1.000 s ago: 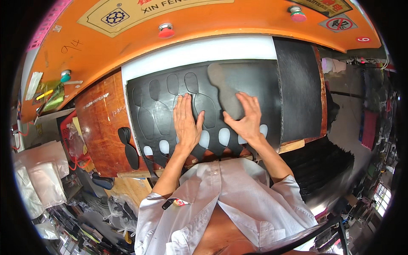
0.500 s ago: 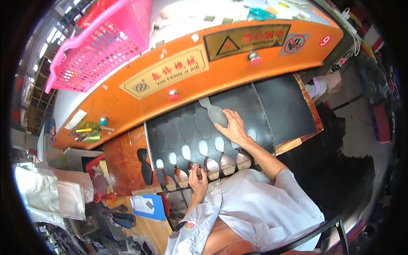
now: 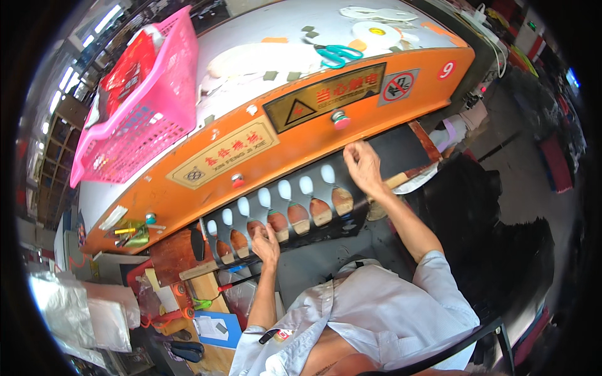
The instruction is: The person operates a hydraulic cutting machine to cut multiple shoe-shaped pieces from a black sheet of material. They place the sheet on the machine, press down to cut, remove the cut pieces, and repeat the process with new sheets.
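Note:
A black sheet (image 3: 251,216) with rows of sole-shaped cut-outs lies below the orange machine front. Its far part is hidden under the machine and its near edge hangs over the table. My left hand (image 3: 266,244) is at this near edge, the fingers closed on the sheet between two cut-outs. Farther right, my right hand (image 3: 365,168) is over the sheet's right end, close to the machine. Its fingers are bent and pressed together; what they hold, if anything, is hidden. Through the cut-outs show pale patches and brown wood.
The orange machine beam (image 3: 313,141) with push buttons spans the far side. On its top stand a pink basket (image 3: 144,125) and teal scissors (image 3: 338,55). A black sole piece (image 3: 197,244) lies left of the sheet. A blue clipboard (image 3: 219,329) lies lower left.
The black sheet has gone farther under the machine, both hands moving away with it. The grey sole-shaped plate under my right hand is out of sight. The view has tilted toward the machine top.

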### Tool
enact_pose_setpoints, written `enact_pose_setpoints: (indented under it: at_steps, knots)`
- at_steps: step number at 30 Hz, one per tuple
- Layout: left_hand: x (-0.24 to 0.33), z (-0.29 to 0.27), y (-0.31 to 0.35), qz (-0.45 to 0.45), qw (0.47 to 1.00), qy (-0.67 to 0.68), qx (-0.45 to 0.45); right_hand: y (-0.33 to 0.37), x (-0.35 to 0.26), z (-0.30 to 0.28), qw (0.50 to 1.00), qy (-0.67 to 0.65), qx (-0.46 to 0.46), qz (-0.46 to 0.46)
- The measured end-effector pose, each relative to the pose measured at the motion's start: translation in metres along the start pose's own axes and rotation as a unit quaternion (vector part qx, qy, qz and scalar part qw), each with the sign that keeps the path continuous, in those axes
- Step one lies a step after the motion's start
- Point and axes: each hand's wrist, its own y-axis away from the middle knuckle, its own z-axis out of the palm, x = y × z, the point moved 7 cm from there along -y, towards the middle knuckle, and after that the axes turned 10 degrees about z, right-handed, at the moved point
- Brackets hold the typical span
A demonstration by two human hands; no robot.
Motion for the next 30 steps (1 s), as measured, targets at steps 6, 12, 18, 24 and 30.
enact_pose_setpoints:
  at_steps: [6,12,18,24,30]
  knots:
    - [0.013,0.001,-0.012,0.019,0.999,-0.023,0.021,0.067,0.077,-0.004,0.984,0.132,0.033,0.112]
    - [0.015,-0.004,-0.008,0.009,0.999,-0.042,0.021,0.091,0.098,0.009,0.977,0.165,0.04,0.129]
    - [0.006,-0.004,-0.006,-0.028,0.999,0.028,-0.01,0.091,0.096,0.014,0.975,0.204,0.028,0.084]
    - [-0.003,-0.004,0.024,-0.026,0.998,0.043,-0.023,0.123,0.108,0.011,0.972,0.222,0.012,0.075]
    - [0.007,-0.045,0.089,-0.091,0.973,0.212,0.023,0.174,0.094,-0.029,0.961,0.21,-0.008,0.178]
